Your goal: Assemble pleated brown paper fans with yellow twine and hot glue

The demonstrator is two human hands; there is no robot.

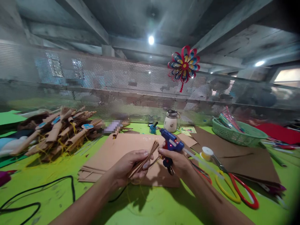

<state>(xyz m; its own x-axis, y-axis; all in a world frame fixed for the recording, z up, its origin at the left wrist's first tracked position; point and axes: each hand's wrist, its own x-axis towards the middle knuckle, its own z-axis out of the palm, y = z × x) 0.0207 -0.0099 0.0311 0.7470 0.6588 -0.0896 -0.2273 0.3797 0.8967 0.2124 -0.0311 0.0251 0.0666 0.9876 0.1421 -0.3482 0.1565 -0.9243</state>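
My left hand [130,167] is closed round a folded fan of brown paper strips [145,157], held just above the green table. My right hand [175,162] grips a blue glue gun [171,143] by its handle. The gun's nozzle points left and up, close to the top end of the paper fan. A small red light shows on the gun's body. Under both hands lies a stack of brown cardboard sheets [112,156].
A pile of finished brown paper pieces [58,131] lies at the left. Scissors with red and yellow handles [234,187] and a roll of yellow thread [207,153] sit at the right, a green basket [236,132] behind. A black cable [47,187] crosses the near left. A paper flower [184,67] hangs on the mesh.
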